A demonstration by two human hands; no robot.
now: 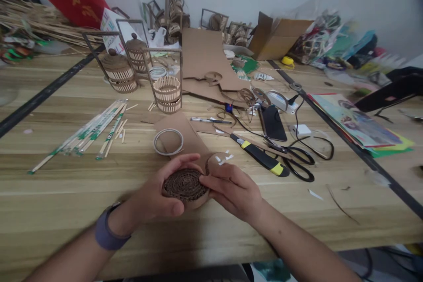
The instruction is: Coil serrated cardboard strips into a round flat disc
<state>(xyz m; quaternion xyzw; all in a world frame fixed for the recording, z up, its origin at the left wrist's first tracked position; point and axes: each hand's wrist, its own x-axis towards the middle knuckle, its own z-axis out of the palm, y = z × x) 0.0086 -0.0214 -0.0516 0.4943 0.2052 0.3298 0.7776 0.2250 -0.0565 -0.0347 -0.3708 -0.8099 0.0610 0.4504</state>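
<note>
A brown roll of corrugated cardboard strip [185, 185] is held just over the table's near edge, its coiled side facing up. My left hand [155, 196] cups the roll from the left, thumb at the near side and fingers around the far side. At the roll's right side, my right hand [236, 189] pinches with thumb and forefinger where the strip's loose end curves off [207, 165]. Small white paper bits [224, 157] lie just beyond that hand. Behind the roll, a ring of white cord [168, 142] rests partly on a flat cardboard piece [187, 130].
Bundled wooden sticks [95, 130] lie at left. Small stick-and-cardboard baskets [168, 92] stand behind. A utility knife [261, 156], scissors [297, 158], a phone [273, 123] and a pen [211, 120] lie right of centre. Cardboard sheets [203, 53] and a box [279, 37] are at the back.
</note>
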